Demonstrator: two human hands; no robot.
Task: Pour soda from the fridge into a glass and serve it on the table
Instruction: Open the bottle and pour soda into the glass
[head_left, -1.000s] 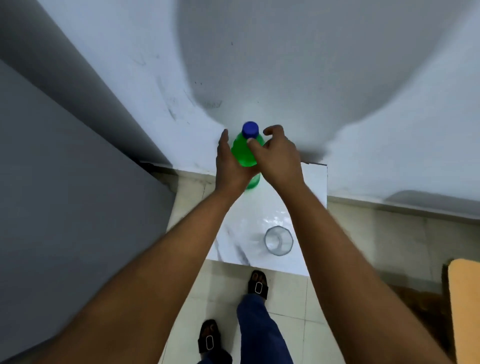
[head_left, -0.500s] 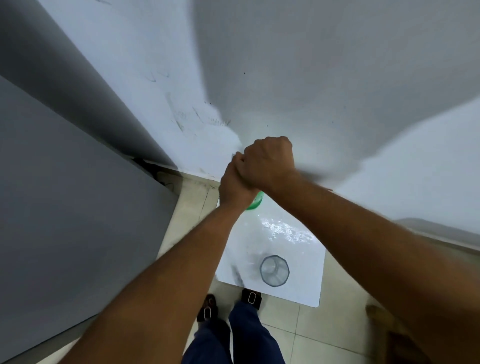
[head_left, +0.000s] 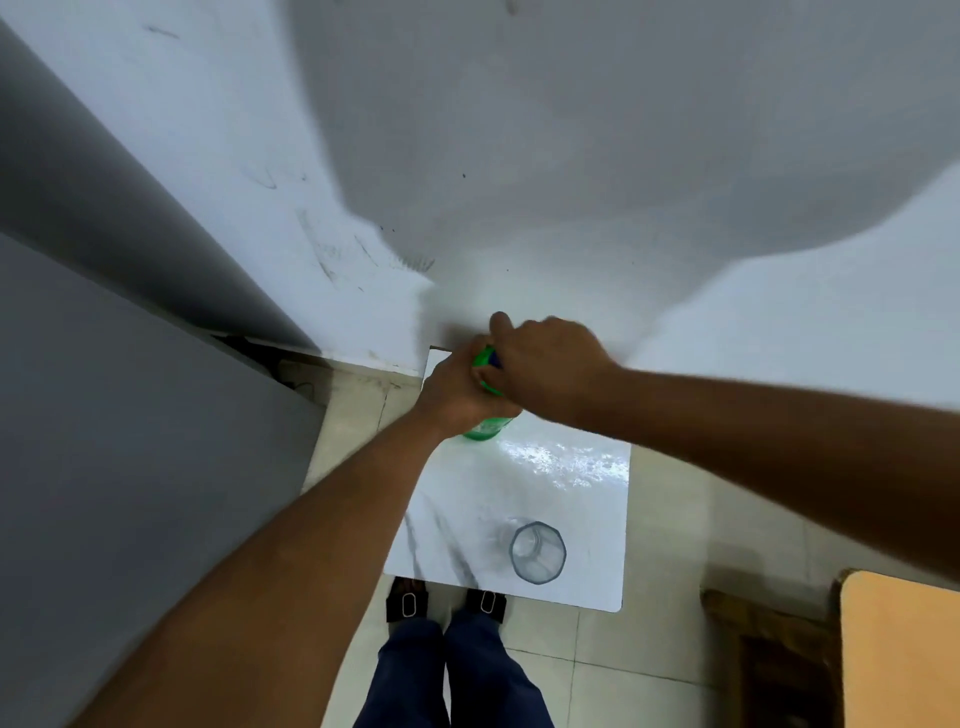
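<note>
On the white table (head_left: 597, 582), the green bottle (head_left: 485, 427) stands at the far edge from the glass (head_left: 537, 552), left hand (head_left: 457, 395) wrapped around its body, right hand (head_left: 545, 366) closed over the cap.

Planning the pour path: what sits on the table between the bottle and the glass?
Nothing: in the head view, only bare glossy tabletop separates the bottle from the glass.
</note>
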